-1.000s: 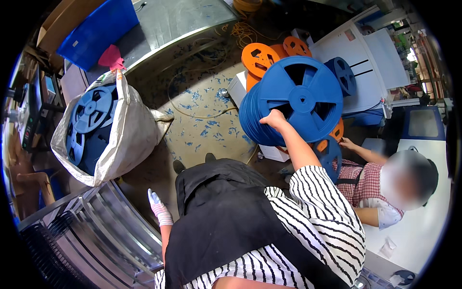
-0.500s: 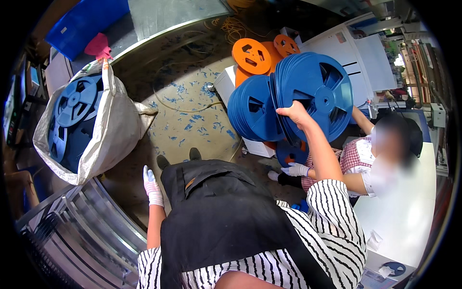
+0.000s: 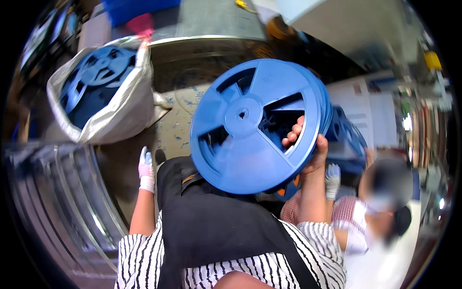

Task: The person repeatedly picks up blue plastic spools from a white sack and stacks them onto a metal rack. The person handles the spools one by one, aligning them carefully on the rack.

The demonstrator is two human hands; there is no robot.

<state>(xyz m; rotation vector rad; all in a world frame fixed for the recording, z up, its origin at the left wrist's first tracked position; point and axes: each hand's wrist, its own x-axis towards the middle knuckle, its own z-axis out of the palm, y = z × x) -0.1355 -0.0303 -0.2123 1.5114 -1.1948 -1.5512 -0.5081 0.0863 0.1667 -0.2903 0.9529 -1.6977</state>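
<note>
My right hand (image 3: 308, 147) grips a stack of large blue plastic reels (image 3: 250, 125) by a cut-out in the front disc, holding it up close in front of my chest. The reels fill the middle of the view. My left hand (image 3: 146, 169), in a white and pink glove, hangs at my left side with nothing in it; its fingers look loosely extended. I wear a black apron over a black-and-white striped top.
A white sack (image 3: 103, 91) full of blue reels stands at the upper left on a paint-spattered floor (image 3: 178, 130). A seated person (image 3: 380, 207) with a gloved hand (image 3: 332, 179) is at the lower right. Corrugated metal (image 3: 53, 202) runs along the left.
My right hand has lifted the blue reels off the pile and brought them toward me, and they now look much larger. The view has turned left; the orange reels have gone out of sight.
</note>
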